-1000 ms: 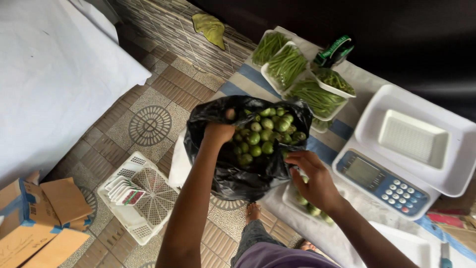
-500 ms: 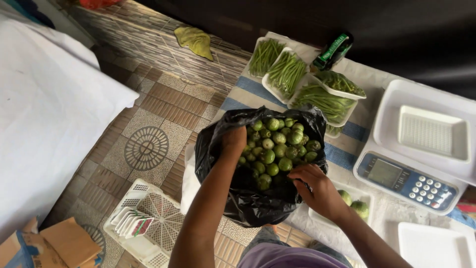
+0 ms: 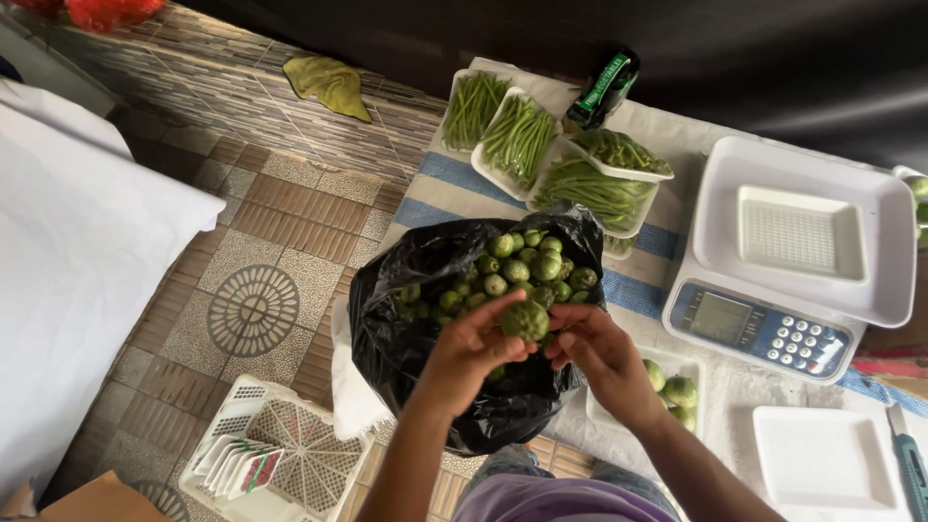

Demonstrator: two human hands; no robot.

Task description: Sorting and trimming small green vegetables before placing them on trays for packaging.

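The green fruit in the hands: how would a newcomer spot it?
Find the black bag at the table's edge, full of small green fruit. Just over its near rim, both hands pinch one fruit. It alone is lifted clear of the pile.

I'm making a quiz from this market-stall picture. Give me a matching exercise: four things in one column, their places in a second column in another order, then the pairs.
Things:
1. round green fruit
2. weighing scale
3. yellow-green cloth
4. white plastic basket

Places:
A. on the tiled floor, far end
B. held between left hand and right hand over the black bag
C. on the floor, near the person's legs
D. on the table, right of the bag

Pairs: 1-B, 2-D, 3-A, 4-C
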